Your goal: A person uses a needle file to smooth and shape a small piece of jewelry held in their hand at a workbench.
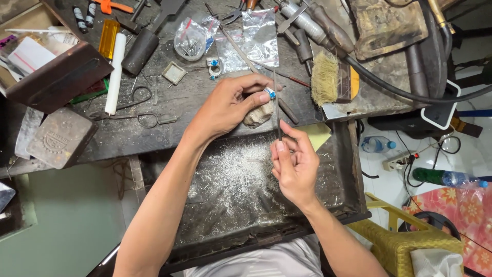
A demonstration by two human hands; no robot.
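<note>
**A:** Going left to right, what's on that bench? Far left there's a dark metal block [60, 137], and above it a white stick [115, 72] next to a yellow lighter-looking thing [108, 38].

**B:** Yep. Then just left of centre, a pair of scissors [139, 118] lying flat, and near the top a clear plastic bag [190, 38] of small parts.

**A:** And the hands?

**B:** Left hand [228, 105] sits at centre frame, fingers pinched together on a small ring with a blue stone [269, 93], pressed against a worn wooden peg [258, 115] at the bench edge. Right hand [293, 166] is just below and right of it, fingers closed around a thin needle file [277, 110] that runs up and touches the ring.

**A:** Under them?

**B:** A dark tray [338, 169] dusted with pale metal filings. Right of the ring, a bristle brush [328, 78]; far right, a green bottle [447, 178] on the floor.
</note>
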